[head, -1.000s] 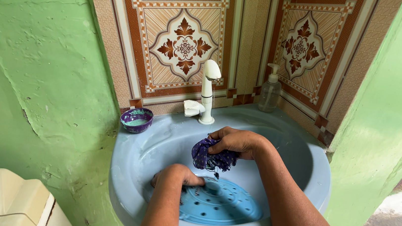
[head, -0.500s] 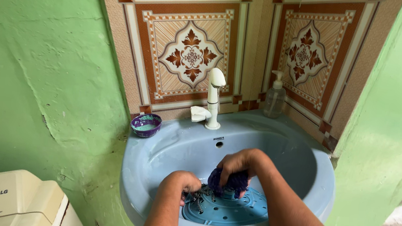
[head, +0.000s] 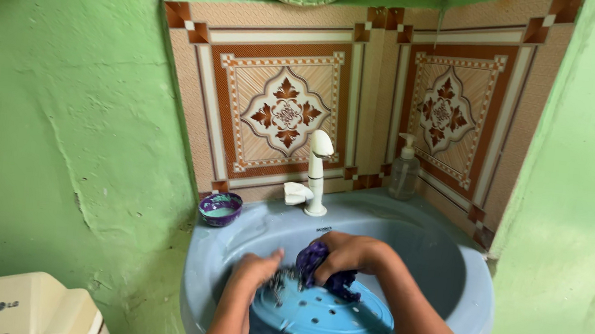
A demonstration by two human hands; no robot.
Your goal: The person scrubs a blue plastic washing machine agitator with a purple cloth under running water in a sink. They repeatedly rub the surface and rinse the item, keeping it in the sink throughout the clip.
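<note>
2 hands: both reach down into the pale blue sink (head: 462, 280) from the near edge, forearms angled inward
Right hand (head: 349, 253): clenched round a bunched purple cloth (head: 317, 261), knuckles up, pressing it onto the far part of the blue perforated disc (head: 322, 317) lying in the basin
Left hand (head: 256, 269): fingers bent against the disc's left rim; motion blur, so I cannot tell whether it grips the rim or only presses on it
Change since 0.5 s ago: view tilted up, so sink and hands sit lower in the picture; left hand now smeared by movement; cloth remains in the right hand
Hidden or unclear: elbows cut off at the bottom edge; dark bits between the 2 hands too blurred to identify
Around: white tap (head: 316, 173) at the far rim, clear soap dispenser (head: 405, 169) far right, small purple bowl (head: 220, 208) far left
</note>
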